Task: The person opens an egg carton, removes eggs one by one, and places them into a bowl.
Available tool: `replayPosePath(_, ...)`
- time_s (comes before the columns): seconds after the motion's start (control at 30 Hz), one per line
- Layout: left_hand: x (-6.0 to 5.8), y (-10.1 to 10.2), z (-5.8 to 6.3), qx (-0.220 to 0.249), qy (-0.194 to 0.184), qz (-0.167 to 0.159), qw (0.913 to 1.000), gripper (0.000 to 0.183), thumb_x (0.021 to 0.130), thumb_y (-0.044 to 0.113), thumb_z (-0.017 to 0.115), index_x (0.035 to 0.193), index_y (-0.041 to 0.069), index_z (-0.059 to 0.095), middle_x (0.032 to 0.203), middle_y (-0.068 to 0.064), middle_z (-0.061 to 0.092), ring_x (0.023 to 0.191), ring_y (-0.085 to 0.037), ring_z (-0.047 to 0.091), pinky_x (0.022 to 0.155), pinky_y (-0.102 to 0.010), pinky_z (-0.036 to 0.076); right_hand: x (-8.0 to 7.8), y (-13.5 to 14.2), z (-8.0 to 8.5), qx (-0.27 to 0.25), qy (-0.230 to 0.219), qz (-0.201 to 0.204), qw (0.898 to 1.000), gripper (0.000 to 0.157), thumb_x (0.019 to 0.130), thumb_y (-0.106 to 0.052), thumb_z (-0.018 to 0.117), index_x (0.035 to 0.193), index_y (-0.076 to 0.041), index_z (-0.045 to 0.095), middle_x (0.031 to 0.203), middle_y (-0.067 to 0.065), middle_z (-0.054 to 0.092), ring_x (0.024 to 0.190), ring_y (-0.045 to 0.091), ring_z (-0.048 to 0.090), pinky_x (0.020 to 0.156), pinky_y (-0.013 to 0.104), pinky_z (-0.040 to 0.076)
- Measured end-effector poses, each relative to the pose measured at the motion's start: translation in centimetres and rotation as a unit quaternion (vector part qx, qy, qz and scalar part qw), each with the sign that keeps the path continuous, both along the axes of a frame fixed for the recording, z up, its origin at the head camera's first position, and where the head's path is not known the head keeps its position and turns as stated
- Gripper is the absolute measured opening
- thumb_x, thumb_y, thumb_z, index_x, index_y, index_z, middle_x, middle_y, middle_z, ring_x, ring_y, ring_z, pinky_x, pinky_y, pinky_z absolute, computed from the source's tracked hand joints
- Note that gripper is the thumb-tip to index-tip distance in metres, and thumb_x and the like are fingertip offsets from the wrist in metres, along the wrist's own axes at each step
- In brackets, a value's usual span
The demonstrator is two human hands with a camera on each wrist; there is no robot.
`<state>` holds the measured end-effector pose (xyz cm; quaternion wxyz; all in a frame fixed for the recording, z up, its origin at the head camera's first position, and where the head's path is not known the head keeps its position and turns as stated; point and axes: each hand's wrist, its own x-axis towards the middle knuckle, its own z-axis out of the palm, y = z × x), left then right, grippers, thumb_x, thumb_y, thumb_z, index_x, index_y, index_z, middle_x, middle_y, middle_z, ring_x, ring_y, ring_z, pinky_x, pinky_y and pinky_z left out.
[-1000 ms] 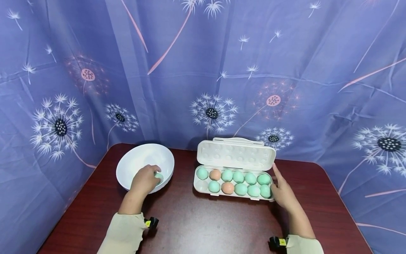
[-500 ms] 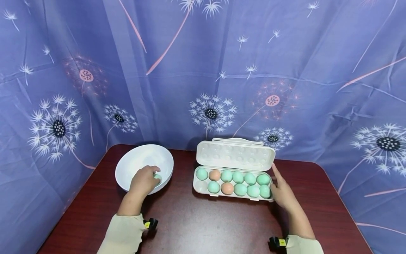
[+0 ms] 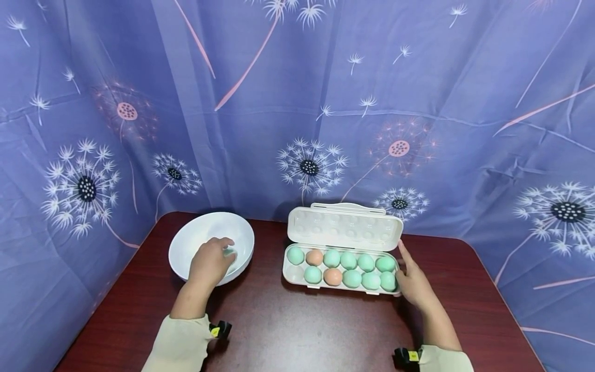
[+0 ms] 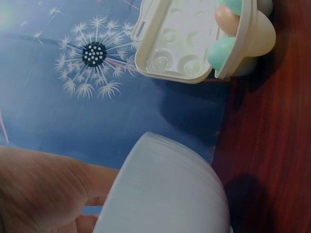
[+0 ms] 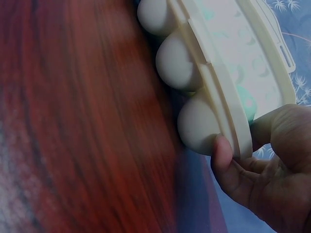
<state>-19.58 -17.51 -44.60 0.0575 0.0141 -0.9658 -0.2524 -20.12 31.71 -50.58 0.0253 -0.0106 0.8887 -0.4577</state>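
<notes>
My left hand point(image 3: 207, 263) is down inside a white bowl point(image 3: 186, 232) at the left, fingers and thumb spread apart. A pale green egg point(image 3: 229, 252) shows partly between index finger and thumb, low in the bowl. In the left wrist view the bowl's wall point(image 4: 170, 189) hides the fingertips. My right hand point(image 3: 413, 281) grips the right end of an open egg carton point(image 3: 346, 230). The right wrist view has its thumb and fingers around the end of the carton's tray. Green eggs point(image 3: 351, 278) and two orange-brown eggs point(image 3: 332, 276) sit in two rows; the front-left cup point(image 3: 294, 273) holds none.
Bowl and carton stand apart on a dark red wooden table point(image 3: 297, 330), near its back edge. The carton's lid leans back toward a blue-violet dandelion curtain point(image 3: 260, 129), which hangs behind the table and along its sides.
The left hand has lifted slightly, and its index finger and thumb have spread apart. Less of the green egg shows between them. The right hand and carton have stayed in place.
</notes>
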Motion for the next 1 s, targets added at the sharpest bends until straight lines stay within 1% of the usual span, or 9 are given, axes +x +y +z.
replayPosePath(0.17, 0.3, 0.5, 0.6, 0.006, 0.03, -0.001, 0.9995, 0.034, 0.09, 0.017, 0.071, 0.121, 0.005, 0.071, 0.121, -0.023, 0.068, 0.114, -0.045, 0.063, 0.095, -0.056, 0.051, 0.1, -0.1, 0.0, -0.003, 0.005, 0.002, 1.0, 0.084, 0.097, 0.005, 0.039, 0.164, -0.028, 0.001, 0.137, 0.037, 0.047, 0.082, 0.025, 0.064, 0.05, 0.036, 0.058)
replayPosePath(0.27, 0.5, 1.2, 1.1, 0.008, 0.054, -0.005, 0.9985, 0.034, 0.089, 0.017, 0.072, 0.122, 0.006, 0.071, 0.123, -0.021, 0.067, 0.116, -0.044, 0.061, 0.096, -0.056, 0.051, 0.1, -0.1, 0.0, 0.002, 0.004, 0.001, 1.0, 0.083, 0.097, 0.005, 0.039, 0.164, -0.028, 0.0, 0.138, 0.037, 0.047, 0.082, 0.024, 0.065, 0.05, 0.036, 0.058)
replayPosePath(0.43, 0.8, 2.7, 1.8, 0.019, 0.098, -0.026, 0.9947, 0.036, 0.088, 0.014, 0.075, 0.123, 0.007, 0.071, 0.124, -0.019, 0.066, 0.117, -0.041, 0.06, 0.097, -0.054, 0.051, 0.1, -0.1, 0.1, 0.004, 0.001, -0.001, 1.0, 0.083, 0.098, 0.005, 0.04, 0.164, -0.028, 0.0, 0.139, 0.036, 0.046, 0.084, 0.026, 0.065, 0.05, 0.036, 0.058)
replayPosePath(0.57, 1.1, 4.2, 1.9, 0.018, 0.124, -0.048, 0.9909, 0.035, 0.087, 0.014, 0.077, 0.121, 0.007, 0.072, 0.12, -0.017, 0.067, 0.114, -0.038, 0.062, 0.095, -0.052, 0.052, 0.2, -0.1, 0.3, 0.001, -0.002, -0.001, 1.0, 0.083, 0.098, 0.005, 0.04, 0.164, -0.028, 0.0, 0.139, 0.037, 0.046, 0.085, 0.028, 0.065, 0.051, 0.036, 0.058)
replayPosePath(0.67, 1.5, 5.4, 1.7, 0.004, 0.138, -0.07, 0.9879, 0.034, 0.086, 0.015, 0.078, 0.119, 0.007, 0.073, 0.117, -0.015, 0.068, 0.109, -0.037, 0.064, 0.093, -0.05, 0.053, 0.2, -0.1, 0.3, -0.001, -0.005, -0.001, 1.0, 0.084, 0.098, 0.005, 0.039, 0.163, -0.028, 0.0, 0.14, 0.037, 0.045, 0.084, 0.027, 0.064, 0.051, 0.036, 0.058)
replayPosePath(0.77, 1.9, 6.8, 1.3, -0.012, 0.14, -0.092, 0.9858, 0.034, 0.086, 0.016, 0.079, 0.118, 0.009, 0.073, 0.115, -0.012, 0.069, 0.106, -0.035, 0.065, 0.09, -0.048, 0.053, 0.1, -0.1, 0.3, 0.0, -0.007, -0.003, 1.0, 0.085, 0.097, 0.005, 0.039, 0.163, -0.029, -0.001, 0.14, 0.036, 0.045, 0.082, 0.026, 0.064, 0.051, 0.036, 0.058)
replayPosePath(0.87, 2.0, 7.9, 0.5, -0.029, 0.14, -0.106, 0.9841, 0.035, 0.085, 0.018, 0.08, 0.118, 0.01, 0.073, 0.114, -0.009, 0.068, 0.104, -0.031, 0.065, 0.088, -0.046, 0.054, 0.1, -0.1, 0.2, 0.002, -0.007, -0.005, 1.0, 0.085, 0.097, 0.005, 0.039, 0.163, -0.03, 0.0, 0.14, 0.036, 0.045, 0.083, 0.026, 0.064, 0.051, 0.036, 0.058)
replayPosePath(1.0, 1.7, 9.0, -0.7, -0.044, 0.144, -0.119, 0.9814, 0.035, 0.085, 0.02, 0.081, 0.119, 0.011, 0.073, 0.113, -0.007, 0.068, 0.104, -0.028, 0.066, 0.086, -0.043, 0.054, 0.1, -0.1, 0.1, 0.002, -0.006, -0.005, 1.0, 0.085, 0.097, 0.005, 0.039, 0.163, -0.031, 0.0, 0.14, 0.036, 0.045, 0.084, 0.027, 0.064, 0.051, 0.036, 0.059)
